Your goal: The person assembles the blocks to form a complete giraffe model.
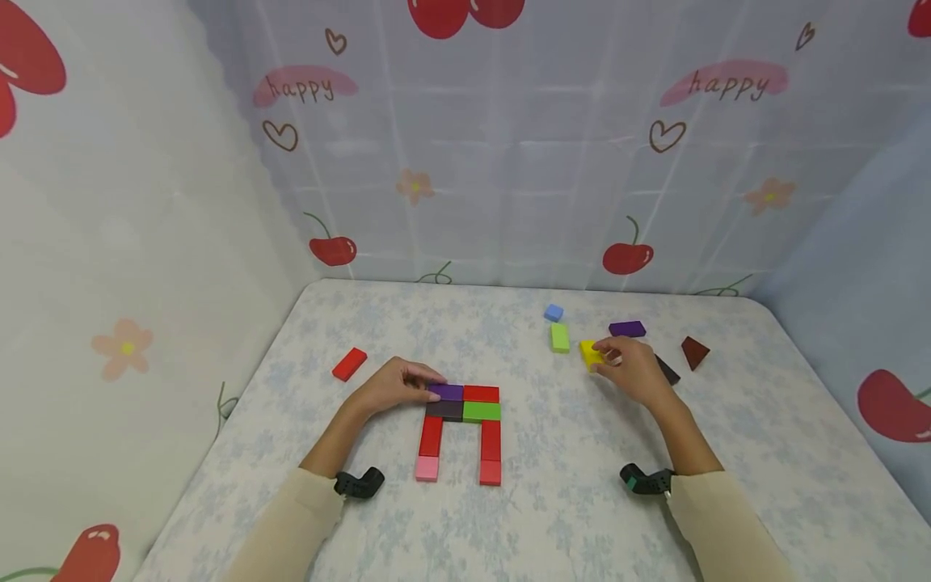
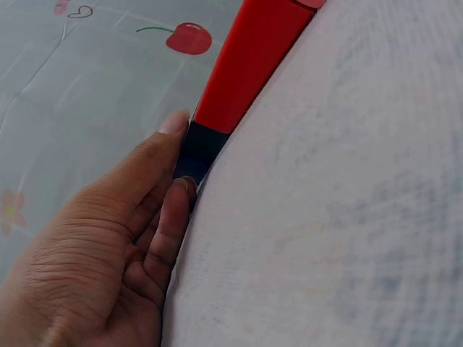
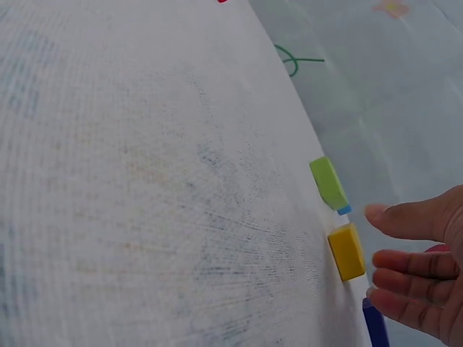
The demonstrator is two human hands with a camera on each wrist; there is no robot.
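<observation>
My left hand [image 1: 393, 386] pinches the left end of a purple block [image 1: 447, 393], seen dark between thumb and finger in the left wrist view. That block lies in a flat figure on the table, beside a red block [image 1: 481, 394] and behind a black block [image 1: 444, 411] and a green block [image 1: 482, 411]. Two red legs [image 1: 430, 437] with pink ends [image 1: 427, 469] run toward me. Over on the right, my right hand [image 1: 631, 371] is at a yellow block [image 3: 347, 251]. Its thumb and fingers are spread, and the right wrist view shows them not closed on the block.
Around the right hand lie a light green block [image 1: 559, 338], a small blue block [image 1: 553, 313], another purple block [image 1: 627, 329], a partly hidden dark block [image 1: 667, 370] and a brown angular block [image 1: 695, 352]. A loose red block [image 1: 350, 364] lies at the left. Printed curtains surround the table.
</observation>
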